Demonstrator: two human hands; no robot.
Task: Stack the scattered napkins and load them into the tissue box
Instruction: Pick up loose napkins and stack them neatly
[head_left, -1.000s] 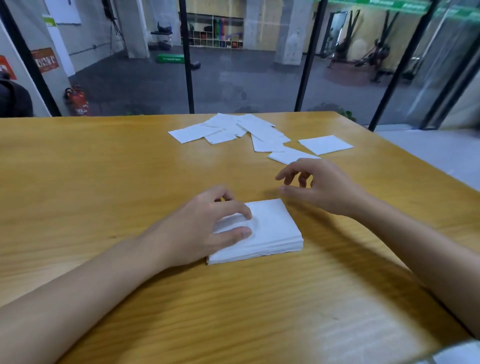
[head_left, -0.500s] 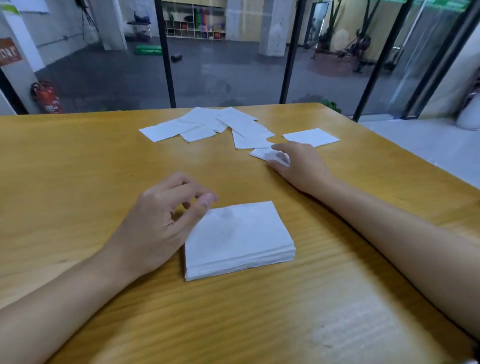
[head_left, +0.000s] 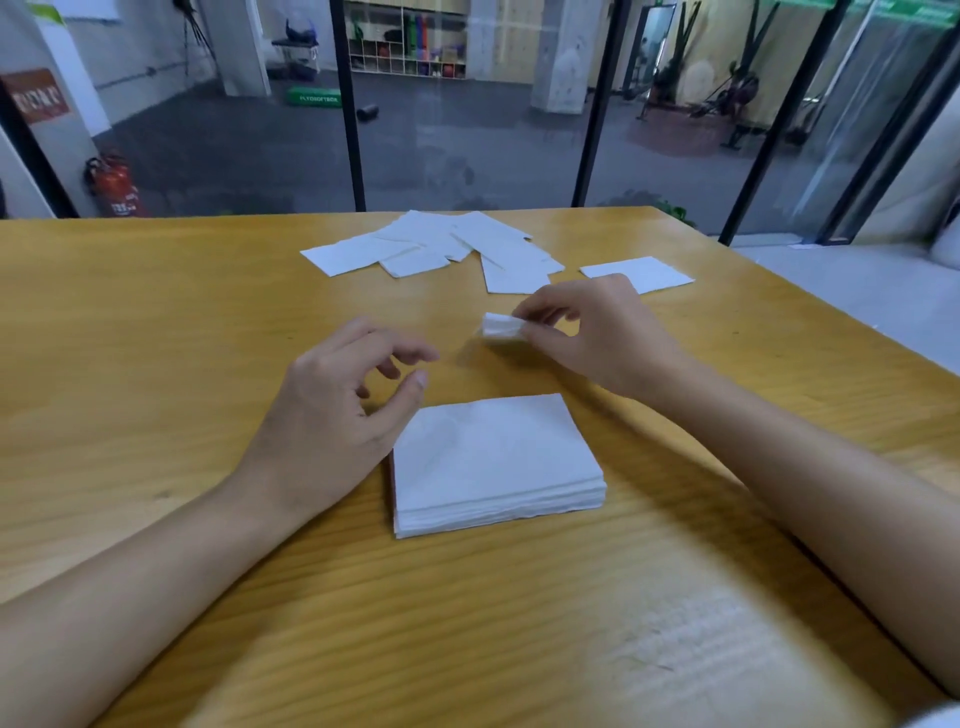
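Observation:
A neat stack of white napkins (head_left: 493, 462) lies on the wooden table (head_left: 156, 338) in front of me. My right hand (head_left: 597, 338) hovers beyond the stack, pinching one crumpled white napkin (head_left: 501, 327) between thumb and fingers. My left hand (head_left: 337, 415) is raised just left of the stack with fingers curled and apart, holding nothing. Several loose napkins (head_left: 441, 247) lie scattered near the table's far edge, and a single napkin (head_left: 644, 273) lies apart to their right. No tissue box is in view.
The table's far edge meets a glass wall with black frames (head_left: 348, 104). The right table edge (head_left: 831, 312) runs diagonally, with pale floor beyond. A red fire extinguisher (head_left: 117, 189) stands behind the glass at left.
My right hand reached to the loose napkins, took one and has drawn it back toward the stack. My left hand lifted off the stack and now hangs open beside it.

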